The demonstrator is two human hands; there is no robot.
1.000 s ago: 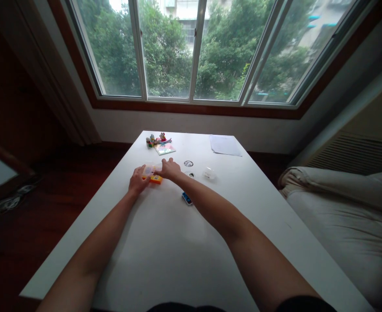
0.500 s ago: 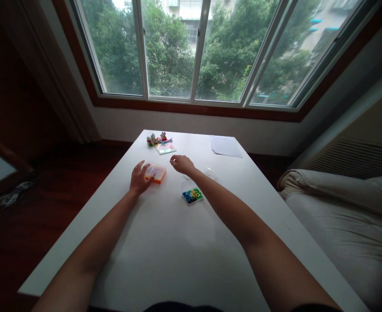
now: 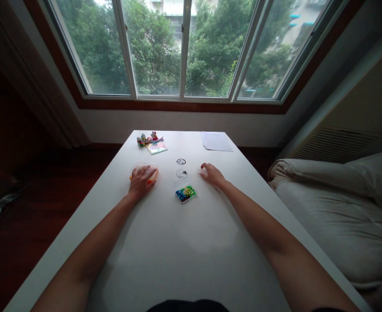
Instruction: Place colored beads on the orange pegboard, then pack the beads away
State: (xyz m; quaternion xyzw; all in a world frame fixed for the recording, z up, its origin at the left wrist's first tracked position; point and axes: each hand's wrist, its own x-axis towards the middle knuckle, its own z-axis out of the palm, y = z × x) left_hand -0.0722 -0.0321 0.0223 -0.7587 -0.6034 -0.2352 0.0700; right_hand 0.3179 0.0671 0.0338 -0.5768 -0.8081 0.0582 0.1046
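My left hand (image 3: 141, 180) lies flat, fingers apart, on top of a small orange box with a clear lid (image 3: 154, 173). My right hand (image 3: 212, 173) rests on the white table (image 3: 184, 251), fingers curled over a small clear object that I cannot make out. Between the hands sits a small clear box of blue, green and yellow pieces (image 3: 186, 193). Two small round clear lids (image 3: 181, 167) lie just beyond it.
Small toy figures (image 3: 147, 138) and a coloured booklet (image 3: 157, 148) lie at the table's far left. A sheet of white paper (image 3: 216, 141) lies at the far right. A pale cushioned sofa (image 3: 337, 208) stands to the right; windows run behind.
My right hand left the orange box and moved right across the table, uncovering the box of coloured pieces. My left hand slid on top of the orange box.
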